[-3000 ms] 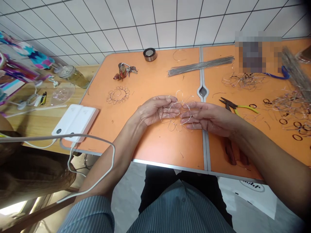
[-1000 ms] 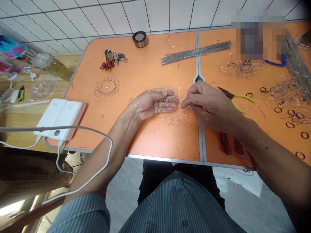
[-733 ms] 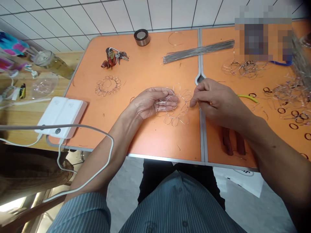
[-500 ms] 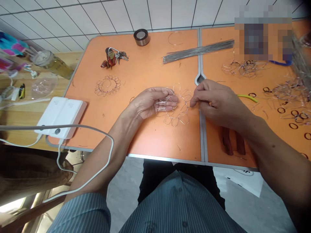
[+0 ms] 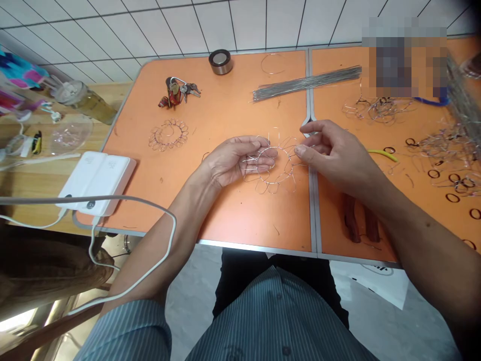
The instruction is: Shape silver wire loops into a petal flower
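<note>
Your left hand [image 5: 240, 158] pinches the looped wire ring [image 5: 275, 183] by its left side, thumb on top and fingers below — most likely so the right side is easy to reach. The ring is over the orange table [image 5: 225, 215], left of the seam, between the front and back edges. Your right hand [image 5: 334, 153] is loosely spread, thumb tip by a loop; I can't tell if they touch. A second looped ring [image 5: 168, 147] lies near the table's left edge, maybe to be out of the way. The white box [image 5: 379, 286] below the front edge has print, but I can't read it.
</note>
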The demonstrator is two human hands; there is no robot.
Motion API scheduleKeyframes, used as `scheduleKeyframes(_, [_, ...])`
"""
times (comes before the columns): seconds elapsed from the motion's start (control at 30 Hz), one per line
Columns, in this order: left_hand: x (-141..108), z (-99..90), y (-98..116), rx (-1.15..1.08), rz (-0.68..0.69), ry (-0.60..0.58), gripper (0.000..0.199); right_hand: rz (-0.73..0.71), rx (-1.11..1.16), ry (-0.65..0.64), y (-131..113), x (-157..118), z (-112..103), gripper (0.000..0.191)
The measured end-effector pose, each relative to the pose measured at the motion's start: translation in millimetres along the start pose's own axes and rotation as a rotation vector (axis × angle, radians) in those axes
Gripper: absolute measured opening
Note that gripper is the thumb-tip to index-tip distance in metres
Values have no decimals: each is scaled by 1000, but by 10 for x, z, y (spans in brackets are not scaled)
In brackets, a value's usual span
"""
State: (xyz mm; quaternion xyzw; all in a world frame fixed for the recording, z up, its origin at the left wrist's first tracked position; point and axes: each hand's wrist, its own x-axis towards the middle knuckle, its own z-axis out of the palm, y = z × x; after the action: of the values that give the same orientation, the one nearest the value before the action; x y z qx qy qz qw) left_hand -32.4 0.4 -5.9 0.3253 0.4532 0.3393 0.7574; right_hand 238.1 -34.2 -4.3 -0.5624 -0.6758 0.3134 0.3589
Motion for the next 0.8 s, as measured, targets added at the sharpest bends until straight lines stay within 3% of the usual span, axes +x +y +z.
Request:
scheduleKeyframes(0.23, [11,-25,-12,-24,1,-43,10,401,396,-287,-123,-1,53,34])
scheduleKeyframes(0.37, [18,-37,-26,-19,3,-66,11,491,513,-309,-153,4,105,29])
scheduleKeyframes(0.57, [10,-16,-27,-26,-5,-49,11,598,660,-281,-152,10,123,36])
scheduleKeyframes(0.8, [26,-18,-38,-23,-8,-81,9,623,771,-293,-158,17,118,45])
